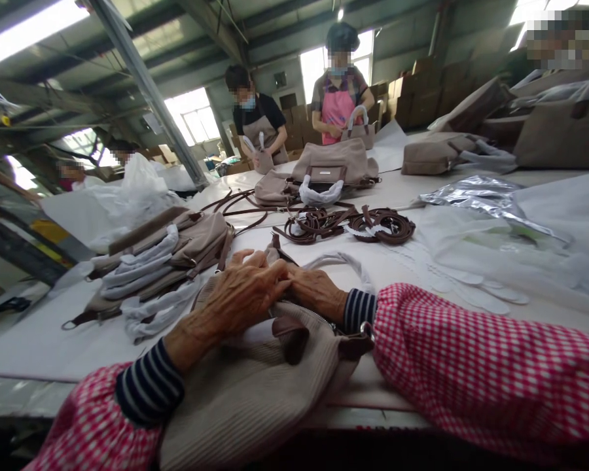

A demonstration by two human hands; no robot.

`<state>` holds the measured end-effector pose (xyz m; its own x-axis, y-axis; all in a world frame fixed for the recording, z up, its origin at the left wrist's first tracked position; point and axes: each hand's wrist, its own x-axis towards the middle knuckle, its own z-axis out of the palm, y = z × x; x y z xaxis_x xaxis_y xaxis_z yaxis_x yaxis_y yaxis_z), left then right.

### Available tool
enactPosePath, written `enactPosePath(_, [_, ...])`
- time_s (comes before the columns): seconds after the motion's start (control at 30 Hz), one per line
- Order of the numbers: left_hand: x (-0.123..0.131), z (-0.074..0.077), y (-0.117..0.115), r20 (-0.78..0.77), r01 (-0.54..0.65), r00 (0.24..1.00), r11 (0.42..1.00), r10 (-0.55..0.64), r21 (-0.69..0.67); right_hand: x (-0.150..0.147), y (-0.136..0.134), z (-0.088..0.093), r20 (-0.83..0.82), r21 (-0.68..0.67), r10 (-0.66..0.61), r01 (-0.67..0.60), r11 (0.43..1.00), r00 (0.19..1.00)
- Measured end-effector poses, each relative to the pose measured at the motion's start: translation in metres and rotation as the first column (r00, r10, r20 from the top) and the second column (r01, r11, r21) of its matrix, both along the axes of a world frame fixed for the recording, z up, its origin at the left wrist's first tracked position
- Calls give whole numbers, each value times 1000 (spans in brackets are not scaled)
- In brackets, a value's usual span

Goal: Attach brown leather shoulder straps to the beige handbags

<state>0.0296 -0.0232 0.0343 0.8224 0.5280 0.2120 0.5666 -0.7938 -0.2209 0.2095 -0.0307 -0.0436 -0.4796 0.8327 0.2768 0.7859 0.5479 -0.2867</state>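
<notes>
A taupe ribbed handbag (255, 392) with dark brown trim lies at the table's front edge, close to me. Its zipped top edge runs beneath both hands. My left hand (243, 288) reaches over the top with bent fingers closed on the bag's edge. My right hand (317, 291) meets it from the other side at the zipper; its fingertips are hidden behind the left hand and in the bag's folds. A brown leather tab (290, 337) hangs over the near side. Beyond the bag, a handle wrapped in white (346, 261) arches on the table.
To the left lie stacked handbags (167, 261) with wrapped handles. Coiled brown straps (383, 226) and another bag (334, 163) are ahead. Plastic sheeting (510, 242) and more bags (436, 154) occupy the right. Two people (341, 98) stand across the white table (29, 347), handling bags.
</notes>
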Motion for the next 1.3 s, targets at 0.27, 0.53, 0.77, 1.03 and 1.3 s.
enactPosePath(0.27, [15, 15, 24, -212, -19, 977, 980, -24, -198, 3, -5, -1, 59, 47, 13, -16, 999, 998])
enactPosePath(0.53, [31, 12, 35, -320, -141, 944, 973, 77, -181, 5, -10, -3, 36, 42, -55, 53, 998, 998])
enactPosePath(0.77, [32, 19, 30, -450, -89, 890, 996, 72, -17, 4, -16, -2, -1, 41, -82, 82, 996, 997])
enactPosePath(1.03, [-4, 12, 26, -180, -14, 984, 992, -9, -127, 3, -17, -3, -38, 67, -60, 62, 996, 997])
enactPosePath(1.3, [-6, -7, 26, 59, 10, 998, 991, -2, -131, 3, 0, 18, 42, -10, 91, -90, 996, 995])
